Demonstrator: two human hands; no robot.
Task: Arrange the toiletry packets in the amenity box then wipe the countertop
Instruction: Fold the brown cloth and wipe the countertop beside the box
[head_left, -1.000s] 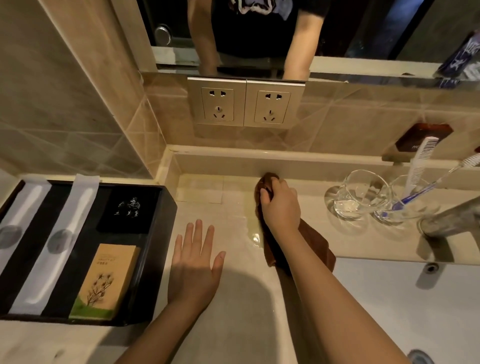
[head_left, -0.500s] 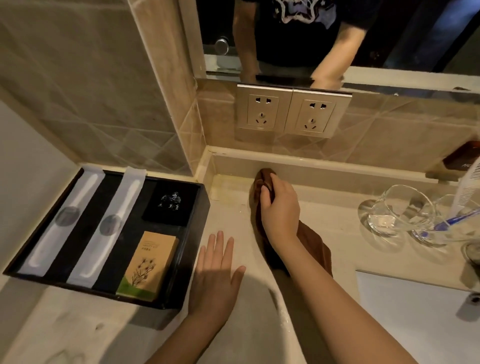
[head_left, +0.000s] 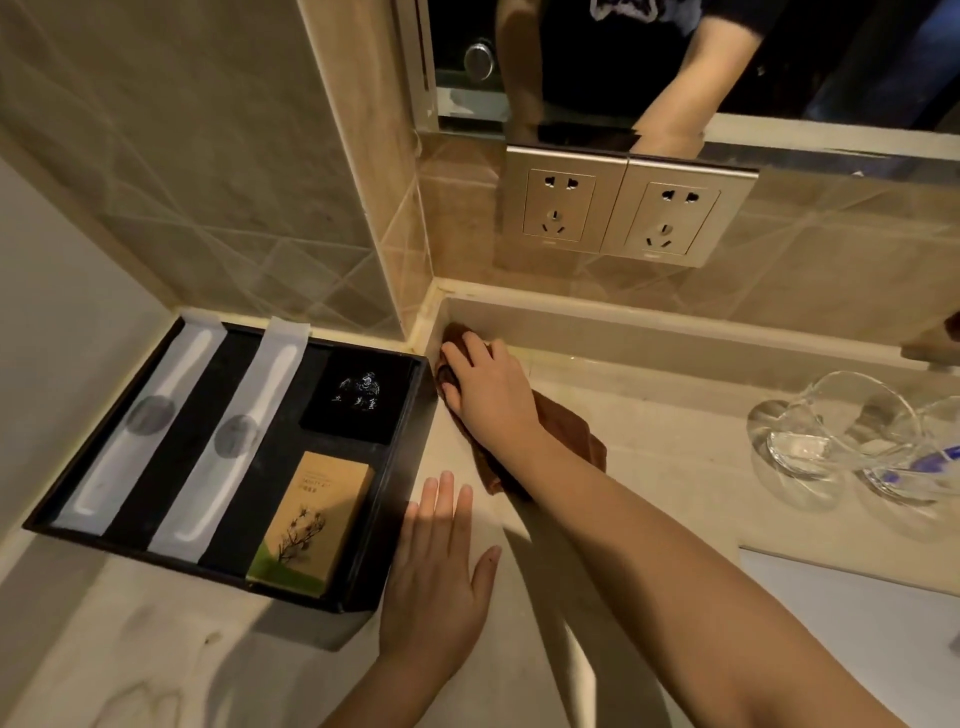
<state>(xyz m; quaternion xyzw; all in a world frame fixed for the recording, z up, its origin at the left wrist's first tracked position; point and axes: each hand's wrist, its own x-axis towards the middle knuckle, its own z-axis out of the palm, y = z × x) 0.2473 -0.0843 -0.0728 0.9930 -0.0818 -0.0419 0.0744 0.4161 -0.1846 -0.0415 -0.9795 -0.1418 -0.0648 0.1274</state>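
The black amenity box (head_left: 401, 467) sits on the beige countertop (head_left: 660, 431) at the left. It holds two long white packets (head_left: 140, 431) (head_left: 234, 436), a black packet (head_left: 358, 397) and a brown carton with a plant print (head_left: 306, 525). My right hand (head_left: 488, 389) holds a brown cloth (head_left: 569, 439) down in the back corner, right beside the box's far right corner. The cloth trails out under my wrist. My left hand (head_left: 436, 582) lies flat on the counter with fingers straight, touching the box's right side.
Two clear glasses (head_left: 821, 436) (head_left: 930, 467) stand at the right, one with a blue toothbrush in it. The white sink (head_left: 857, 623) fills the lower right. A raised ledge runs along the back wall under two wall sockets (head_left: 628, 208) and a mirror.
My right hand has slid the brown cloth left along the back ledge into the corner by the box. The view has swung left. My left hand stays flat by the box.
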